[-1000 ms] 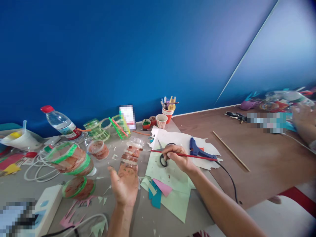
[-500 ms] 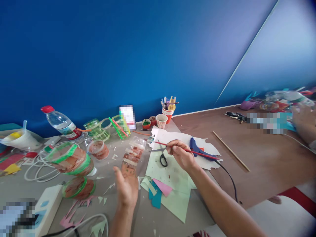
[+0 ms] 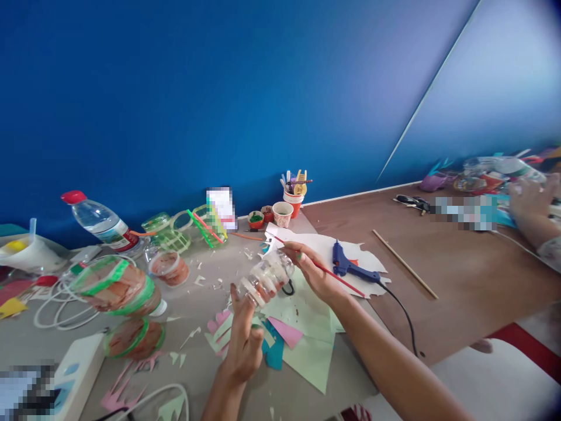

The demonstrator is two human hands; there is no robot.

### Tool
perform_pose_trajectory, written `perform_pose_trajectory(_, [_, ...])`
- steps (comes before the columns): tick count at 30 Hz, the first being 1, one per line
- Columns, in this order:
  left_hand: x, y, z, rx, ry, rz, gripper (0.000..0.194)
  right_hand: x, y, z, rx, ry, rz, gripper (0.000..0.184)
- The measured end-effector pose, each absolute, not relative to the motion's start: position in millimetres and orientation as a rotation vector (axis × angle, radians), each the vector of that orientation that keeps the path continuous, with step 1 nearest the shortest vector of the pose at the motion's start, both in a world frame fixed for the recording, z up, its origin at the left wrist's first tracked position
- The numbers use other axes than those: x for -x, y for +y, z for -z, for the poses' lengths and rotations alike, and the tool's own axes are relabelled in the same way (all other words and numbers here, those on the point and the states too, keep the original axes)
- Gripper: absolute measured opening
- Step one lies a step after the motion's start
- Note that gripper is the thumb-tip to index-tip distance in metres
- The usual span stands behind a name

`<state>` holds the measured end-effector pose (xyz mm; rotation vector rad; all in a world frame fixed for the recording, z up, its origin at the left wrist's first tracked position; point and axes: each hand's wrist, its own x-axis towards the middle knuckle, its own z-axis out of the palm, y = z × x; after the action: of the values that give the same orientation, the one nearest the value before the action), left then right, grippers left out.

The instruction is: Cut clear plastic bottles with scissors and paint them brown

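My left hand [image 3: 243, 351] has its fingers pushed into the open end of a clear plastic bottle piece [image 3: 267, 275] with pale bands around it, and it bears the piece tilted above the table. The thumb stays outside. A thin red paintbrush [image 3: 339, 278] is pinched in my right hand [image 3: 313, 272], close beside the far end of the bottle piece; its tip points up and left. Beneath them lie pale green paper [image 3: 313, 351] and scissors [image 3: 288, 287], mostly hidden by the bottle piece.
A blue glue gun [image 3: 355, 266] with a black cord rests on white paper. Paint cups [image 3: 256, 220] stand along the wall. At left are brown-and-green painted bottle pieces [image 3: 135, 339], a water bottle [image 3: 103, 225] and a power strip [image 3: 81, 374]. Another person's hand [image 3: 532, 204] is at far right.
My left hand has turned over and moved right with the bottle piece, bringing it against or close to my right hand. The paintbrush now slants more steeply.
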<state>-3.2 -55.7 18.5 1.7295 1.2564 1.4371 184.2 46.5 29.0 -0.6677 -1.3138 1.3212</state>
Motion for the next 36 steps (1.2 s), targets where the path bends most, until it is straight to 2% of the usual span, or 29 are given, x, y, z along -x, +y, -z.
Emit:
perform_pose_trajectory(3, [1,-55,-26,-1.923,1.161,-1.308,0.069,-186,44,-35,0.714,-1.436,-1.265,0.044])
perform_pose_trajectory(8, [2,-57,-25,-1.792,1.139,-1.34,0.068,-187,43,-39,0.809,-1.497,-1.263,0.045])
perform_pose_trajectory(15, [-3,-49,-28,-1.052,0.886,-1.352,0.072,-186,41,-38,0.731,-1.36,-1.451,0.046])
perform_pose_trajectory(19, [-8,-46,-38,-0.821,0.697,-1.339,0.077,-183,39,-37,0.674,-1.346,-1.527,0.049])
perform_pose_trajectory(23, [-8,-46,-38,-0.752,0.703,-1.417,0.076,-179,42,-31,0.635,-1.381,-1.365,0.047])
perform_pose_trajectory(27, [-7,-44,-34,-0.641,0.806,-1.534,0.077,-181,44,-35,0.577,-1.185,-1.178,0.037])
perform_pose_trajectory(36, [-5,-36,-38,-0.439,0.844,-1.699,0.075,-183,33,-42,0.461,-1.26,-1.525,0.027])
